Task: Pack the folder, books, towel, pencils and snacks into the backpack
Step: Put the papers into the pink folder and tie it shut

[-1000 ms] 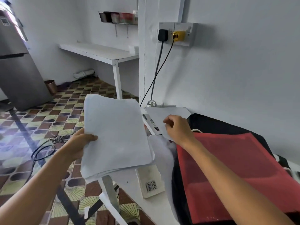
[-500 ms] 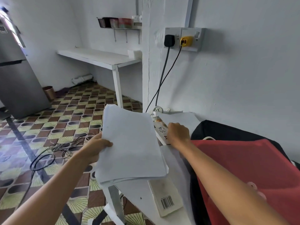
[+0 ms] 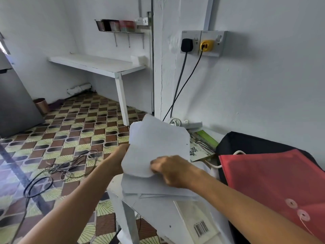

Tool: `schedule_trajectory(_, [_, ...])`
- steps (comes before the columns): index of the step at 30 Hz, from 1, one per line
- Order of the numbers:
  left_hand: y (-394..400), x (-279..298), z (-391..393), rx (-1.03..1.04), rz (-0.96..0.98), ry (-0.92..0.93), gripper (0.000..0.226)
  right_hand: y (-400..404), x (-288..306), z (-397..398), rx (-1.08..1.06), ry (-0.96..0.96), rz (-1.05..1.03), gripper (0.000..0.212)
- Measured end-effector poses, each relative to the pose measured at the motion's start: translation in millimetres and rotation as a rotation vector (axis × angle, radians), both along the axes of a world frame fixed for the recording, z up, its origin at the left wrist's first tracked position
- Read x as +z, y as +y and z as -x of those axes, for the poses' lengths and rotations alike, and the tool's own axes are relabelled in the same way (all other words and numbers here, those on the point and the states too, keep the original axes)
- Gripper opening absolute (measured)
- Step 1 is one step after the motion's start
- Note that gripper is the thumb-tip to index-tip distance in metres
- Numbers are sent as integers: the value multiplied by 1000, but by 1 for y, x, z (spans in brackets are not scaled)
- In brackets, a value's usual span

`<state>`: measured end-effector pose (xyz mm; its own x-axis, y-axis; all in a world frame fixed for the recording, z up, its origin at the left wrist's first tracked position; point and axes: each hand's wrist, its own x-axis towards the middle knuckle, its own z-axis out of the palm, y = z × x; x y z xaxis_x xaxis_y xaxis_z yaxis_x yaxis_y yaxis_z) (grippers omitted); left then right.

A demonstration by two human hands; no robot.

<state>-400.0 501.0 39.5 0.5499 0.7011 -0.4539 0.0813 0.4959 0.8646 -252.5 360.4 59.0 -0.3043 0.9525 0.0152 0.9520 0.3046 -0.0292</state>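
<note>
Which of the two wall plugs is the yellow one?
The plug on the right; the plug on the left in the same socket plate is black.

The sheets (image 3: pixel 154 147) are thin matt white paper, bending softly. The folder (image 3: pixel 274 182) looks like smooth, faintly translucent red plastic. The backpack (image 3: pixel 246 141) is dull black cloth. The table (image 3: pixel 158 213) is painted white, slightly scuffed. The floor (image 3: pixel 73 131) is glossy patterned tile.
</note>
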Motion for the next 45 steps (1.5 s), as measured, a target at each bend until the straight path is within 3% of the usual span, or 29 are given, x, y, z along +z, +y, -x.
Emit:
schedule_trajectory(5, [6, 0, 3, -34, 19, 12, 38, -3, -3, 3, 14, 46, 115, 26])
schedule_trajectory(8, [8, -3, 3, -43, -137, 108, 36, -6, 1, -2, -16, 125, 193, 16])
schedule_trajectory(10, [9, -3, 1, -43, -214, 122, 38, -11, 5, -10, -145, 389, 222, 22])
schedule_trajectory(12, [13, -3, -1, -43, -254, 112, 36, -14, 17, -27, -294, 692, 75, 18])
schedule_trajectory(13, [15, -1, -2, -42, -273, 112, 34, -14, 23, -37, -375, 756, -41, 10])
schedule_trajectory(15, [15, 3, -3, -57, -315, 126, 30, -18, 33, -62, -542, 662, -156, 6])
schedule_trajectory(16, [17, 3, -3, -68, -331, 125, 30, -21, 35, -72, -599, 569, -108, 10])
schedule_trajectory(19, [24, 3, -1, -85, -337, 110, 28, -35, 28, -77, -654, 409, 259, 5])
schedule_trajectory(21, [30, 2, 0, -88, -334, 109, 28, -43, 16, -59, -644, 205, 397, 29])
schedule_trajectory(24, [34, 3, -1, -97, -337, 117, 30, -48, 0, -31, -604, -141, 399, 48])
schedule_trajectory(27, [36, 5, 0, -94, -342, 127, 29, -44, -10, -25, -631, -223, 397, 46])
schedule_trajectory(30, [38, 5, 5, -71, -335, 124, 32, -44, -11, -26, -633, -186, 326, 34])
schedule_trajectory(32, [39, 4, 7, -63, -325, 116, 31, -45, -7, -26, -625, -103, 273, 29])
schedule_trajectory(34, [36, 5, 8, -58, -317, 109, 23, -44, 0, -30, -637, 38, 223, 10])
schedule_trajectory(37, [35, 3, 9, -50, -298, 113, 20, -38, 13, -46, -753, 248, 137, 25])
schedule_trajectory(40, [32, 0, 9, -57, -276, 98, 25, -30, 30, -55, -804, 578, -53, 41])
schedule_trajectory(45, [10, -1, 2, -99, -201, 48, 27, -18, 60, -66, -902, 1057, -282, 36])
